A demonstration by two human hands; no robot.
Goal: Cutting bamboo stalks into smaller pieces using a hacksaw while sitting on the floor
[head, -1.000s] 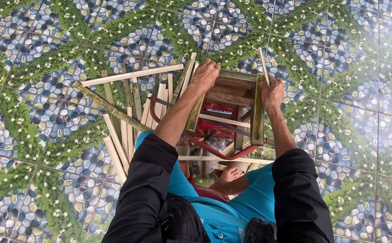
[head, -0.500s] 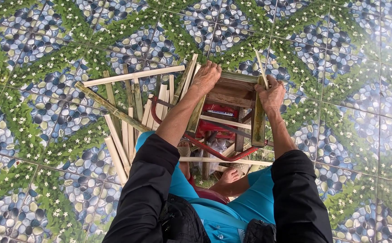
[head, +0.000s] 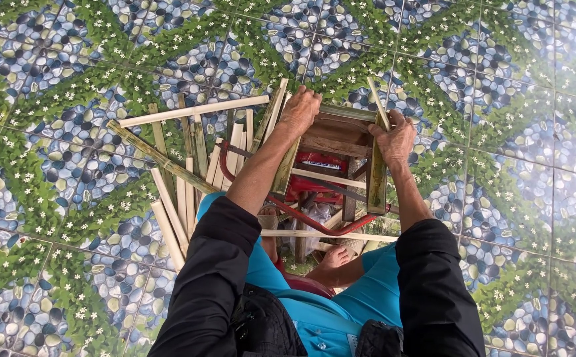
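Observation:
A small frame of split bamboo slats stands in front of me on the tiled floor. My left hand grips the top of its left upright. My right hand rests on the top of the right upright and holds a thin pale bamboo stick that points up and away from me. Inside the frame a red tool with a label lies low down.
Several cut bamboo slats lie fanned on the floor to the left of the frame. A red curved bar and a plastic bag sit near my bare foot. The floor is patterned pebble-and-leaf tile.
My right hand has shifted slightly left along the frame's top, and the thin stick in it has tilted further left. My left hand keeps its grip.

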